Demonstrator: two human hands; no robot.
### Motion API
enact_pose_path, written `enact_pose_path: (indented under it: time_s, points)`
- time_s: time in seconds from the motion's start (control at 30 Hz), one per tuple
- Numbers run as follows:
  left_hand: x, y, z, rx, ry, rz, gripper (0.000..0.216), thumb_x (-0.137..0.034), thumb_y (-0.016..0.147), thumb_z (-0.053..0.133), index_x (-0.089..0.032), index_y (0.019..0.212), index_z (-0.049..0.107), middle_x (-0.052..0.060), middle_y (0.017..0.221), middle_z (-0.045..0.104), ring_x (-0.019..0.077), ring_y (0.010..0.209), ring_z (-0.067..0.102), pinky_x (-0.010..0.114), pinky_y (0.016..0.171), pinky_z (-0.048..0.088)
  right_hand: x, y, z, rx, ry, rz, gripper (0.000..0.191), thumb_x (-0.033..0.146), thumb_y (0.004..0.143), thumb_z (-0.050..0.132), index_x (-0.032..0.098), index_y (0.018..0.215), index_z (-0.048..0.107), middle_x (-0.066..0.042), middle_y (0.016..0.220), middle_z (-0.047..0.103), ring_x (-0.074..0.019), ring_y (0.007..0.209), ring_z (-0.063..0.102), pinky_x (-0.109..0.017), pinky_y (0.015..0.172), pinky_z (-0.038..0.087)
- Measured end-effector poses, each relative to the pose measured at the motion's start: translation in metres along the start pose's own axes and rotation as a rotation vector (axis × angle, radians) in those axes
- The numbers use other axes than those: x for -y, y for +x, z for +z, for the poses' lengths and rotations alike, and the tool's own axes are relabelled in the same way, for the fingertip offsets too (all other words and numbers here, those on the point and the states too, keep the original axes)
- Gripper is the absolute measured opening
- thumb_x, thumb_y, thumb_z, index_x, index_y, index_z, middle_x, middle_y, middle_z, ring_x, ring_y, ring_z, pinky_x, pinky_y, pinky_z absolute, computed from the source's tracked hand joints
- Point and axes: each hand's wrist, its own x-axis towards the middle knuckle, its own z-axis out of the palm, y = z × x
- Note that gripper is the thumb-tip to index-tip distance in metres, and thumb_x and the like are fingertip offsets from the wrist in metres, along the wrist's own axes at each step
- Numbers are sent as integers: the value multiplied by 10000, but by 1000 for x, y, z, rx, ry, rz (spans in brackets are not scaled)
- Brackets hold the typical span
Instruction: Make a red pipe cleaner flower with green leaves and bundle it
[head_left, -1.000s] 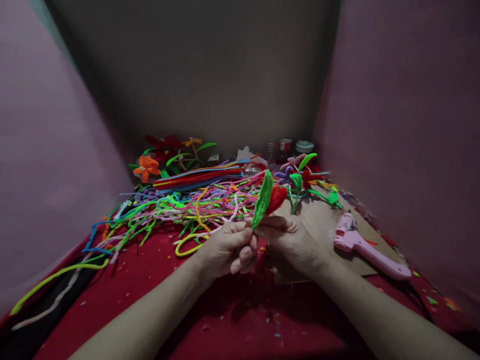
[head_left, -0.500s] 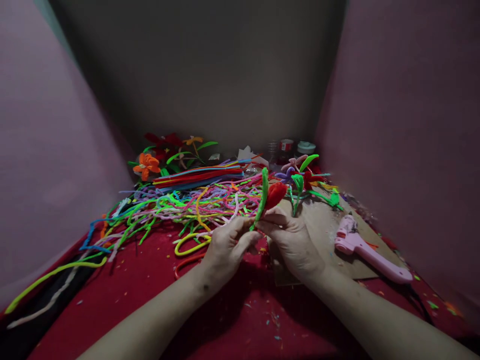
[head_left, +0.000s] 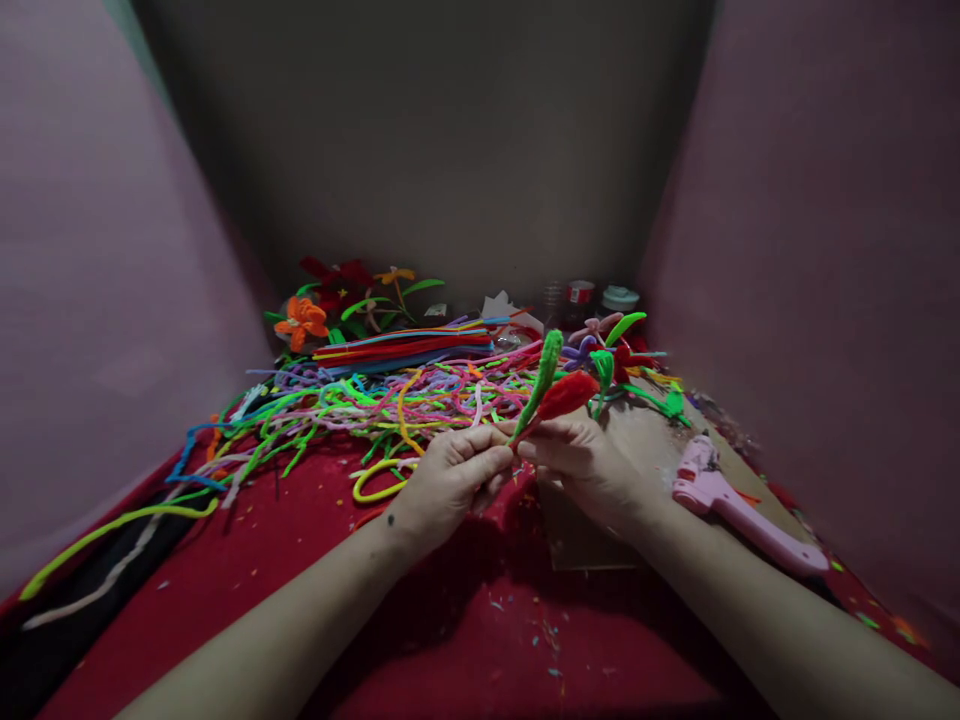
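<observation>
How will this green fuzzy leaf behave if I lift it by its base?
The green leaf stands up above the left hand unsupported, so it probably holds its shape. Its fuzzy surface likely resists slipping. Slim, probably light.

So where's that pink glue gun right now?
The glue gun lies on the right of the head view, on the cardboard, just right of the right hand.

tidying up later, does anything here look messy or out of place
Yes: pipe cleaners sprawl in a tangled heap across the red cloth, littered with small clippings. The pink glue gun lies on its side.
</observation>
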Motion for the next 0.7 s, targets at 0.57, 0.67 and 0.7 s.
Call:
enact_pose_path:
  time_s: [0.57,0.67,0.7]
  points:
    - [9,9,-8,-76,131,140,225,-262,790,518,-132,607,532,-36,483,521,66,382,482,183,422,385,-16,15,13,-108,-26,-167,139,299,668,688,181,741,695,-12,648,634,-152,623,547,-300,616,424]
    - [10,9,-11,50,-27,75,234,-289,788,542,-117,629,553,-21,493,557,63,355,491,168,376,370,-14,11,8,-86,-32,-127,212,310,639,712,187,811,709,-17,678,656,-147,618,549,-274,569,407]
    - [11,9,-12,88,-82,50,233,-295,788,549,-113,644,564,-18,495,562,59,340,485,161,354,350,-12,9,7,-82,-29,-115,221,302,632,718,192,824,712,-16,692,663,-141,617,548,-264,559,399]
